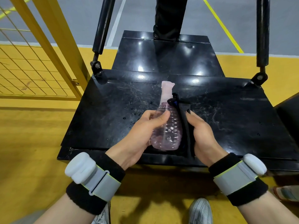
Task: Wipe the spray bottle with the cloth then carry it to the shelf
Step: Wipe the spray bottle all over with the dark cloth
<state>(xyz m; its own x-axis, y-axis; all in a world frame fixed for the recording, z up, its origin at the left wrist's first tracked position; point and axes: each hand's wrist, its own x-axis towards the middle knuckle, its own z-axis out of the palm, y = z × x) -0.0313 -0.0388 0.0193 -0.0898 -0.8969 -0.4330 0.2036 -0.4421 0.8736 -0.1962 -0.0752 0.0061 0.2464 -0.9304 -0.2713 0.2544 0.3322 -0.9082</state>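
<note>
Left hand (pixel 142 131) has a closed grip on the spray bottle (pixel 168 126) above the black tabletop (pixel 113 110), right hand (pixel 203 135) pressing the dark cloth (pixel 186 120) alongside — best to rotate the bottle, wiping every side.

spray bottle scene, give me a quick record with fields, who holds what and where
spray bottle: clear, pinkish liquid inside, pink spray head pointing away
left hand: grips the bottle body
right hand: presses a black cloth against the bottle's right side
surface below: scratched black metal platform, with water droplets
task stage: wiping, not yet carried
</note>
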